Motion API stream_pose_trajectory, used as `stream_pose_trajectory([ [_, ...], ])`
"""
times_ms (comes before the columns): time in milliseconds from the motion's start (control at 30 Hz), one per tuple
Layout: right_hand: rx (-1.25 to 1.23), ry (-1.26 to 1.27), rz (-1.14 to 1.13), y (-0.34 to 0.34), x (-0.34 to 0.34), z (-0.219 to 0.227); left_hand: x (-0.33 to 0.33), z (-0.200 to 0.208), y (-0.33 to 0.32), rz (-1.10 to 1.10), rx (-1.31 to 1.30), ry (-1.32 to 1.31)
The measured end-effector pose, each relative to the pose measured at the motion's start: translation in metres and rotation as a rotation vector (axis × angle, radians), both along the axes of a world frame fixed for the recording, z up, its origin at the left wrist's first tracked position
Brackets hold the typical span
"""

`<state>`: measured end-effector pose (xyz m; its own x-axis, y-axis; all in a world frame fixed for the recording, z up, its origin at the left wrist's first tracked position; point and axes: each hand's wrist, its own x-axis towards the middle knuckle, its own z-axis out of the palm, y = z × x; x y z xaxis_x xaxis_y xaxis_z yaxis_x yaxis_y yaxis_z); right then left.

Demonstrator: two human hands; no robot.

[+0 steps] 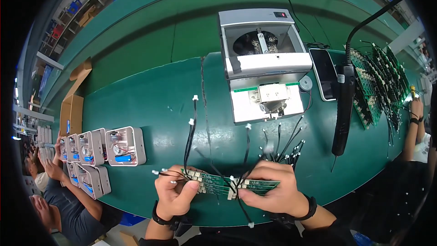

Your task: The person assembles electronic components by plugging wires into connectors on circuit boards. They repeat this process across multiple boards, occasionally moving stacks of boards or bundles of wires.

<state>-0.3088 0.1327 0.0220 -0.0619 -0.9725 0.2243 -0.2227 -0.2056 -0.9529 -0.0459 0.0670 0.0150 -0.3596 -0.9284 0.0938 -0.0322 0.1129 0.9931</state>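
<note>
Between my two hands, close to the table's front edge, is a green circuit board panel (213, 180) with white connectors and black cables. My left hand (176, 193) grips its left end, thumb on the face near the connectors. At the other end, my right hand (274, 190) pinches the panel, its thumb beside a white connector (232, 188) near the middle. Several black cables (190, 139) with white plugs stick up and out from the board. Just beyond my right hand lies a bunch of loose black cables (287, 150) with white plugs.
Ahead stands a grey-white machine (266, 64) with a round dark bowl. To its right are a phone (322, 74), a hanging black electric screwdriver (343, 109) and stacked green boards (380, 84). White housings (125, 146) and a cardboard box (72, 114) sit left. Co-workers are at both sides.
</note>
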Motion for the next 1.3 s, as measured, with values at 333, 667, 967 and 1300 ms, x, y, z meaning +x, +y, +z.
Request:
stream_pose_trajectory([
  [333,-0.046,0.050,0.018,0.012,0.000,-0.007,0.002,0.001,0.002,-0.142,0.100,0.101],
  [667,-0.025,-0.140,0.039,0.006,0.001,-0.002,0.008,-0.006,0.009,-0.093,-0.034,-0.085],
  [967,-0.105,0.025,0.029,0.010,0.003,0.000,0.004,0.001,-0.004,-0.200,-0.093,-0.086],
  [1300,-0.090,0.020,0.056,0.010,0.006,-0.003,0.000,-0.006,0.004,-0.123,-0.055,0.038],
])
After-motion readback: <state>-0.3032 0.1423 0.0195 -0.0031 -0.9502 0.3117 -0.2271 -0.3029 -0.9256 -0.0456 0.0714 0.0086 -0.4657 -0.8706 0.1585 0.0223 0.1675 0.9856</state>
